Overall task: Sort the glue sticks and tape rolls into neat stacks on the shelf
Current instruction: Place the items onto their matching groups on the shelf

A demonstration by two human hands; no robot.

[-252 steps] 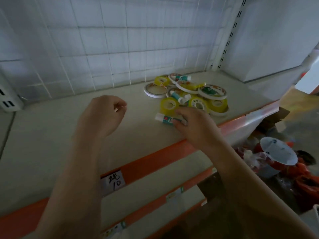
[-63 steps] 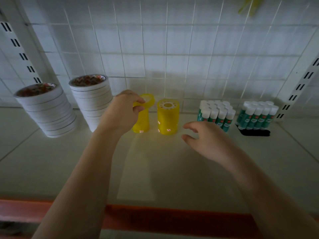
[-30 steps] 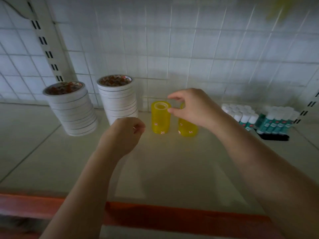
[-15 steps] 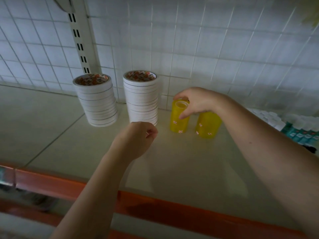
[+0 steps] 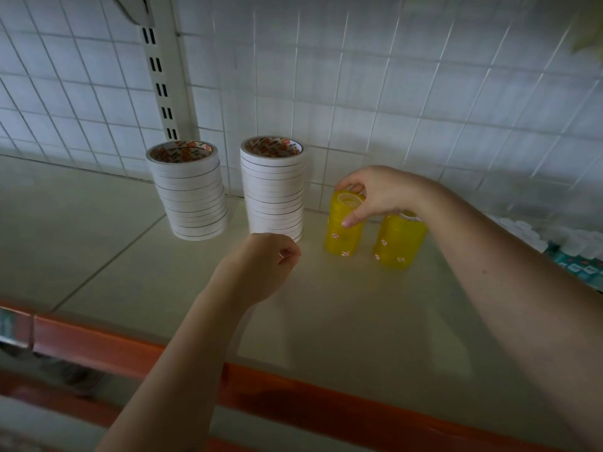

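Note:
Two stacks of yellow tape rolls stand on the shelf [image 5: 326, 305]. My right hand [image 5: 375, 199] grips the top of the left yellow stack [image 5: 342, 233], fingers behind it and thumb in front. The right yellow stack [image 5: 399, 243] stands beside it, its top partly hidden by my wrist. Two taller stacks of white tape rolls stand to the left, one [image 5: 191, 194] by the upright and one [image 5: 274, 187] nearer the yellow rolls. My left hand [image 5: 261, 265] hovers in front of the white stacks, fingers curled, holding nothing. Glue sticks [image 5: 574, 252] with white caps stand at the far right.
A white wire-grid back panel [image 5: 359, 93] closes the shelf behind the stacks, with a slotted upright [image 5: 160, 76] at the left. An orange strip [image 5: 293, 393] runs along the shelf's front edge. A seam divides the shelf boards at the left.
The view has swung left, so the stacks sit further right in frame. My right hand has settled more firmly on the left yellow stack's top. My left hand stays curled in front.

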